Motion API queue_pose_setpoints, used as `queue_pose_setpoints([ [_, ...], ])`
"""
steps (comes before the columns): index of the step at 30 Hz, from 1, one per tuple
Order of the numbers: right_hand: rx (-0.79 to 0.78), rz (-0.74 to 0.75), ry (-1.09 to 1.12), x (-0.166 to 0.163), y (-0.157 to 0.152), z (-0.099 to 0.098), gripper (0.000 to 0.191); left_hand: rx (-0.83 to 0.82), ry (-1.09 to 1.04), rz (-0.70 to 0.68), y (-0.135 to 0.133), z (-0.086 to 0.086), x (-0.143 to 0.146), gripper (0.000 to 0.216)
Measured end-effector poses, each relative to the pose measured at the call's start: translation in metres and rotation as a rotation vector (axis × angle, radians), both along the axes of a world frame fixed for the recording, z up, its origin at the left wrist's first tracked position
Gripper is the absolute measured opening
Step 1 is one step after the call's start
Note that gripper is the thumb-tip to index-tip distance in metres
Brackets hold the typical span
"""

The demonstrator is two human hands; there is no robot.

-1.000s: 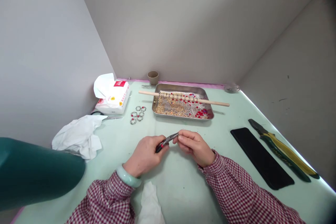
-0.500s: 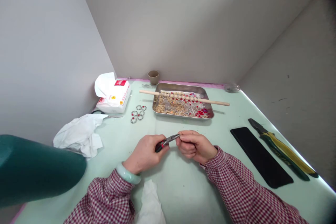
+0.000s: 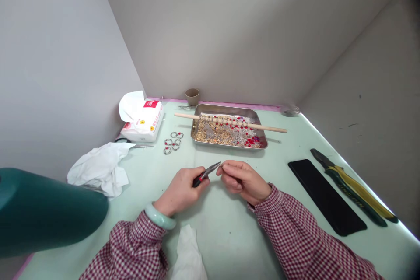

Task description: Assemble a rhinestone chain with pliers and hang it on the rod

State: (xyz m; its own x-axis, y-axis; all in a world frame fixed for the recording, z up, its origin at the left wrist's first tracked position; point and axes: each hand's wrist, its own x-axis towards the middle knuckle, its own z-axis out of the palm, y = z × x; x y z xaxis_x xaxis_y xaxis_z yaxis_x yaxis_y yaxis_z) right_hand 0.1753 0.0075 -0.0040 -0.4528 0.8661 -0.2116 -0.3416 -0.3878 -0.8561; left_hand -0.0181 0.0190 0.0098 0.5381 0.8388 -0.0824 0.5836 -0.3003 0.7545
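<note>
My left hand (image 3: pixel 180 190) grips small pliers (image 3: pixel 206 173) with red and black handles, jaws pointing right. My right hand (image 3: pixel 243 180) is pinched on a tiny wire piece (image 3: pixel 222 166) that meets the plier tips; the piece is too small to make out. Both hands hover over the pale green table (image 3: pixel 229 227) in front of a metal tray (image 3: pixel 260 123) of gold, red and clear beads. A wooden dowel (image 3: pixel 269 128) threaded with beads lies across the tray. Several finished bead rings (image 3: pixel 172 141) lie left of the tray.
A tissue pack (image 3: pixel 141 120) and crumpled white tissues (image 3: pixel 98 167) sit at the left, scissors (image 3: pixel 133 144) between them. A small cup (image 3: pixel 192 95) stands at the back. At the right lie a black strip (image 3: pixel 324 197) and yellow-green pliers (image 3: pixel 354 190). A dark green object (image 3: pixel 46 212) fills the near left.
The plier tips and my right hand's fingers have risen slightly and shifted a little left. Everything else on the table is unmoved.
</note>
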Motion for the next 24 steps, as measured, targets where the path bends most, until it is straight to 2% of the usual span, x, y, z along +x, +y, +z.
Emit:
queue_pose_setpoints([
  [6, 0.339, -0.335, -0.463, -0.005, -0.002, 0.003, 0.025, -0.023, -0.05, 0.075, 0.0, -0.002, 0.002, 0.016],
  [9, 0.472, -0.374, -0.61, -0.004, -0.002, 0.005, 0.022, -0.025, -0.059, 0.068, -0.001, -0.002, 0.002, 0.015],
  [11, 0.462, -0.337, -0.609, -0.002, -0.001, 0.005, 0.024, -0.044, -0.071, 0.062, -0.001, -0.001, 0.002, 0.015],
  [18, 0.25, -0.222, -0.373, 0.001, 0.002, -0.001, 0.031, -0.109, -0.068, 0.045, -0.001, 0.001, 0.001, 0.02],
  [22, 0.288, -0.218, -0.467, 0.001, 0.001, 0.001, 0.035, -0.095, -0.07, 0.057, 0.0, -0.001, 0.002, 0.022],
  [24, 0.412, -0.263, -0.608, 0.003, -0.001, 0.009, 0.038, -0.1, -0.113, 0.097, 0.001, -0.002, 0.002, 0.024],
])
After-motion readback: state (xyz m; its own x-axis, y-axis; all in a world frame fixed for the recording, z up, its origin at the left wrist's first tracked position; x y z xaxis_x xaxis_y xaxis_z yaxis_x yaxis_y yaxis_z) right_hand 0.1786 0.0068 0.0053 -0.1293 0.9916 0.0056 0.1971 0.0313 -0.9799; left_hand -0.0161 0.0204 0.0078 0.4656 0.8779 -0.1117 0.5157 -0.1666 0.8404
